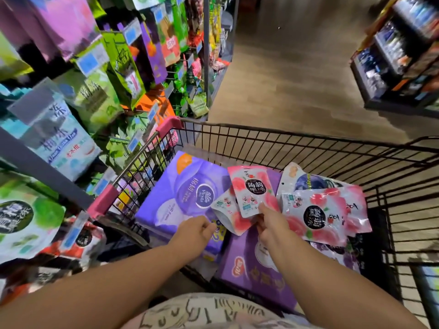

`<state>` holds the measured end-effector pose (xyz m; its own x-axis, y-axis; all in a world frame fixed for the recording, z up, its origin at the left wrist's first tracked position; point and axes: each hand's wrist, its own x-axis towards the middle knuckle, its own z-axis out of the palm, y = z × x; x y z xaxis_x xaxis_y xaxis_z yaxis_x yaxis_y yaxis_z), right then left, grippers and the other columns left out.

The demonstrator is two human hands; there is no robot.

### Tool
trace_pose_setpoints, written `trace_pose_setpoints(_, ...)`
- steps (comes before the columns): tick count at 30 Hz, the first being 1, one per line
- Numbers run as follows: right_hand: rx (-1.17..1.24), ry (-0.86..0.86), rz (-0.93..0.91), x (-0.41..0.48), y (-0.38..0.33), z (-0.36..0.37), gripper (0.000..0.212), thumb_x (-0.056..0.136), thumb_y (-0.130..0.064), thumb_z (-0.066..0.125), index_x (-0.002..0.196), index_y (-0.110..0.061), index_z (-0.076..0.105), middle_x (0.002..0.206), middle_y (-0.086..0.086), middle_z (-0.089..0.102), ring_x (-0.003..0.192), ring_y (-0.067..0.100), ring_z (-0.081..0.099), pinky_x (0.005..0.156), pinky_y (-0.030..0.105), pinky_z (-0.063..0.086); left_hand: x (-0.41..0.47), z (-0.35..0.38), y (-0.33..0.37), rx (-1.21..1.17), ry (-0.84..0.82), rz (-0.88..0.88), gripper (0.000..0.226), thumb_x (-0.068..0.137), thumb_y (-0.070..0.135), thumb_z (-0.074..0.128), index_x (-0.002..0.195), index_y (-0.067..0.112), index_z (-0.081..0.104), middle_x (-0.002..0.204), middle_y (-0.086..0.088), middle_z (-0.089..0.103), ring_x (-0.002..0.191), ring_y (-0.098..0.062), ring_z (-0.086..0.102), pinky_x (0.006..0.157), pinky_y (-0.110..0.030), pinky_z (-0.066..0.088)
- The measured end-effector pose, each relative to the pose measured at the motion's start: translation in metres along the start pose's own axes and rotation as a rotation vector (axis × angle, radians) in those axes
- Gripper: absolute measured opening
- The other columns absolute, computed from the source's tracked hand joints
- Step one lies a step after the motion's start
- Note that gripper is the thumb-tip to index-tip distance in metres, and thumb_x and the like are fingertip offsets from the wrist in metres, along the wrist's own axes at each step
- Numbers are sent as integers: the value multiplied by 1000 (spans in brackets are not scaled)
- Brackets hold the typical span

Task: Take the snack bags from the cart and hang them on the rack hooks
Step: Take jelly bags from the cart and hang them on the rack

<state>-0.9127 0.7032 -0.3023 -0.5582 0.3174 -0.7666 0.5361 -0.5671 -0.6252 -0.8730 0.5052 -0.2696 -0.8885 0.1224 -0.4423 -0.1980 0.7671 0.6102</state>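
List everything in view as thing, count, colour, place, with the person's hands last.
cart: one, black wire with pink corner guards, centre.
held peach bag: one, pink and white, over the cart's middle.
loose peach bags: at least three, pink and white, in the cart.
white bag: one, dark blue print, in the cart behind them.
purple packs: two, in the cart, left and near side.
rack: one, grey, left, hung with green, purple and orange bags.
shelf unit: one, dark, far right.
left hand: fingers curled beside a loose peach bag; grip unclear.
right hand: pinches the held peach bag's lower edge.
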Motion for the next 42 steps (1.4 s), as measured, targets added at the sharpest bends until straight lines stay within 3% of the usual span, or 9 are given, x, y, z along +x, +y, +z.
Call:
trace_pose_setpoints(5,-38,-159,8,-29,5,3,11,97,-9,55,108,-7,59,73,2,69,58,10,62,52,21,47,1,-2,7,-165,-33,-64,25,95,46,50,97,22,56,84,9,56,89,-13,53,76,-23,35)
trace_pose_setpoints(9,-161,-286,14,-47,16,13,14,95,-11,59,104,0,61,62,2,66,53,9,59,56,22,50,5,-5,10,-593,-92,-159,80,61,82,59,118,25,59,114,4,67,105,-15,62,93,-35,47)
trace_pose_setpoints(14,-426,-515,-51,-70,26,23,33,89,-11,66,62,-11,47,50,-4,54,52,9,52,61,21,42,5,-14,12,-1177,-3,-340,41,75,44,72,92,7,68,78,-12,73,73,-29,67,79,-44,53)
trace_pose_setpoints(18,-599,-534,-86,-79,24,29,26,96,-29,59,75,-13,58,71,3,62,69,15,57,71,28,47,3,-24,-7,-1092,302,-427,57,73,44,77,107,0,65,91,-19,72,82,-37,69,73,-50,55)
trace_pose_setpoints(23,-591,-101,-136,-34,23,11,37,72,-48,56,74,-11,60,63,6,58,54,19,45,53,25,31,-14,-55,-12,-658,488,-350,50,92,42,58,60,4,50,60,-10,51,59,-25,48,58,-35,33)
trace_pose_setpoints(26,-550,54,-43,8,35,-6,75,71,-48,69,124,3,52,104,21,66,79,27,64,55,27,42,-25,-65,-17,-450,539,-272,58,95,41,51,49,10,33,50,-8,38,54,-26,39,55,-36,27)
trace_pose_setpoints(30,-479,88,-48,34,43,-2,100,44,-53,74,129,-6,51,112,13,64,92,28,66,74,36,57,-29,-62,-35,-332,552,-236,58,95,42,50,48,9,37,51,-9,45,56,-29,45,57,-36,30)
trace_pose_setpoints(35,-613,-50,-66,12,26,13,21,80,-21,75,79,-1,69,61,9,64,50,19,59,48,20,48,-26,-62,-33,-307,528,-266,59,96,45,46,52,8,38,55,-11,46,59,-28,45,61,-36,33)
trace_pose_setpoints(42,-742,36,-84,19,34,18,9,86,-15,68,86,-7,65,78,9,64,69,23,61,58,28,48,-25,-69,-34,-350,500,-289,58,96,44,47,50,12,32,52,-6,39,58,-26,38,62,-35,28)
